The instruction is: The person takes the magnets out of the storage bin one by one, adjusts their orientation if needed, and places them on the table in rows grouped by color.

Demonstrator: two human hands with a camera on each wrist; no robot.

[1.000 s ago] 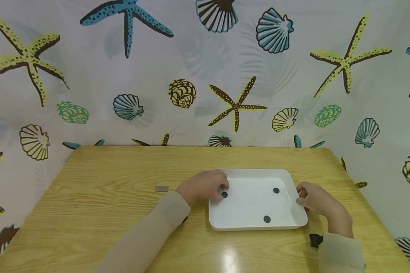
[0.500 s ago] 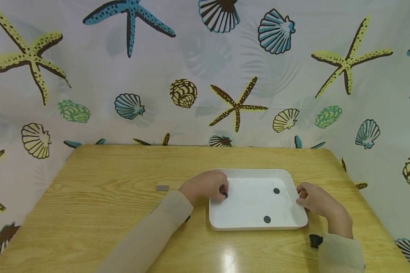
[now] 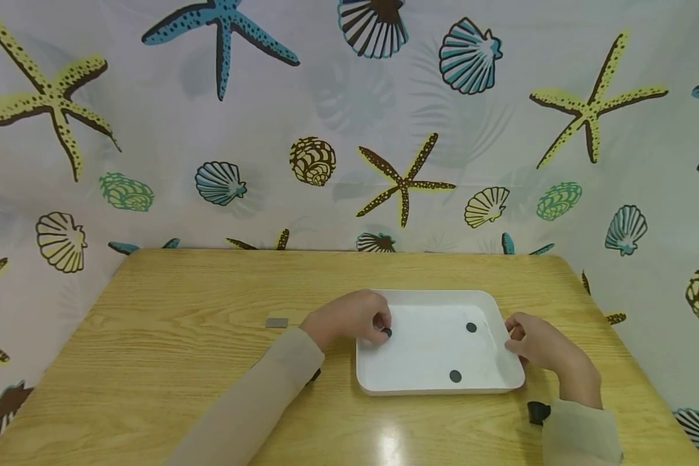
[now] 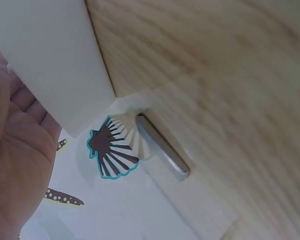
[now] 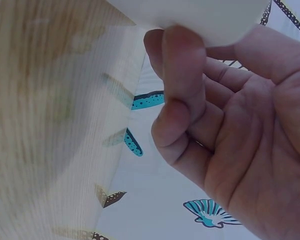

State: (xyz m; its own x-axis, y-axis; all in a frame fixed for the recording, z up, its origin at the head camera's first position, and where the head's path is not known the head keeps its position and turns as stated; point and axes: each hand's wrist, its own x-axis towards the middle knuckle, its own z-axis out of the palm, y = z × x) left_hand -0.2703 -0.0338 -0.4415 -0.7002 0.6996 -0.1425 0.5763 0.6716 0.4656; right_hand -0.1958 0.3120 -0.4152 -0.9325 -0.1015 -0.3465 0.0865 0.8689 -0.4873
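Observation:
A white rectangular tray [image 3: 419,353] sits on the wooden table. My left hand [image 3: 355,316] reaches over its left wall and pinches a small black disc [image 3: 387,332], which looks tipped up between thumb and fingers. Two more black discs lie flat on the tray floor, one disc [image 3: 471,327] toward the far right and another disc [image 3: 455,376] near the front. At the tray's right wall my right hand [image 3: 542,340] holds the rim with thumb and fingers; the right wrist view shows its curled fingers [image 5: 182,65] against the white wall. The left wrist view hides the left fingertips behind the tray wall [image 4: 50,55].
A small flat grey metal bar [image 3: 276,322] lies on the table [image 3: 198,291] left of the tray. Dark wrist-camera parts [image 3: 538,411] show at the right sleeve. A curtain [image 3: 326,84] printed with shells and starfish hangs behind the table and at both sides.
The left hand's fingers have closed on the left disc, which lay flat a second ago and now appears tipped and shifted slightly right. The right hand and the tray stay in place.

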